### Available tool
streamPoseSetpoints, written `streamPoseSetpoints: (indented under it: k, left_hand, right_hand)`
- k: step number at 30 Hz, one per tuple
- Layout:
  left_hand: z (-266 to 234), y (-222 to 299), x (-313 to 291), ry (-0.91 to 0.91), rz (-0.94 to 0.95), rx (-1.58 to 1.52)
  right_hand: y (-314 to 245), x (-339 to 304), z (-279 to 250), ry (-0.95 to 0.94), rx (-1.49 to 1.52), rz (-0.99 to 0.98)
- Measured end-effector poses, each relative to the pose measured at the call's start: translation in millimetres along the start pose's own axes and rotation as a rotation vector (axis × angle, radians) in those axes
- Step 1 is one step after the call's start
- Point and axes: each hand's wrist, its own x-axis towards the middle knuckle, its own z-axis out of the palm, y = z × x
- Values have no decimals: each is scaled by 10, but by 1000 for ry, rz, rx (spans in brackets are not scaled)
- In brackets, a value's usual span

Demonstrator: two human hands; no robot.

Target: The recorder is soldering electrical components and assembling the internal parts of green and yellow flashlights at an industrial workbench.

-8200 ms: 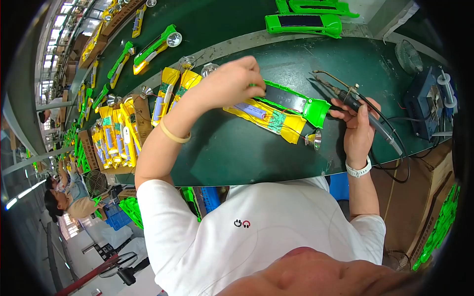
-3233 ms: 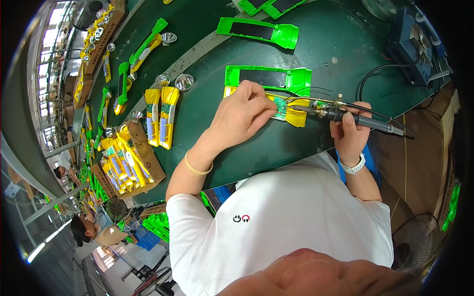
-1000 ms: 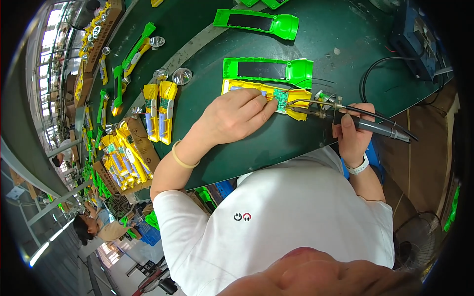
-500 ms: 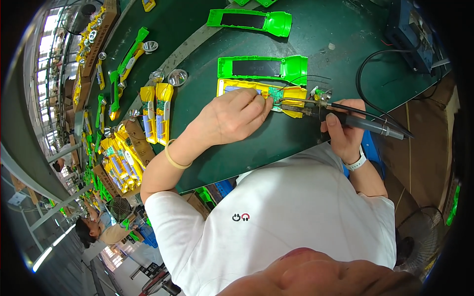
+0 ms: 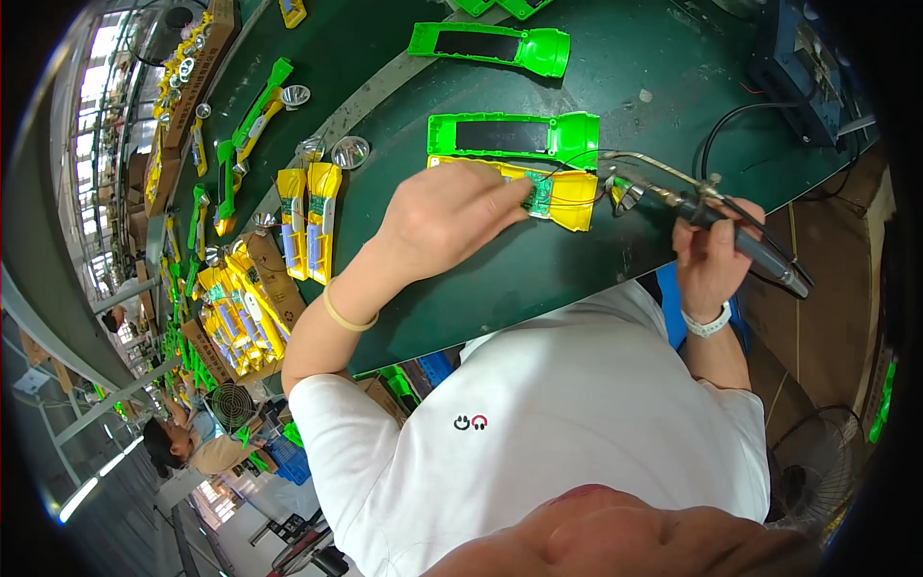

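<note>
On the green bench lies a yellow flashlight half-shell (image 5: 575, 207) with a small green circuit board (image 5: 541, 196) and thin wires. My left hand (image 5: 447, 216) rests over its left part, fingers closed at the board's edge; what they pinch is hidden. Gripped in my right hand (image 5: 713, 262) is a soldering iron (image 5: 769, 262) with a thin metal tube alongside, its front end off to the right of the board. A green half-shell (image 5: 577, 137) with a dark panel sits just behind the yellow one. By the shell's right end is a small reflector (image 5: 628, 196).
Another green half-shell (image 5: 546, 50) lies farther back. Two yellow half-shells (image 5: 324, 216) and a loose reflector (image 5: 350, 152) are to the left, beside a box of yellow shells (image 5: 236, 322). A blue-grey bench unit (image 5: 803, 82) with a black cable stands at back right.
My right hand has drawn the soldering iron away from the circuit board, to the right. My left hand stays at the yellow shell, its fingers slightly shifted.
</note>
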Motion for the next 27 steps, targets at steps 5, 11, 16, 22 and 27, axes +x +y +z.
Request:
streamPoseSetpoints:
  k: [5, 11, 16, 22, 27]
  left_hand:
    - [191, 66, 441, -76, -312, -38]
    - [233, 40, 307, 113, -868, -988]
    - [381, 170, 320, -18, -487, -253]
    - [366, 40, 192, 268, -429, -95]
    - [364, -59, 221, 87, -525, -203]
  right_hand:
    - [-23, 261, -41, -101, 103, -21]
    - [-120, 502, 23, 51, 83, -88]
    - [-102, 741, 258, -61, 134, -7]
    - [8, 820, 222, -149, 68, 98]
    - [28, 768, 184, -217, -66, 98]
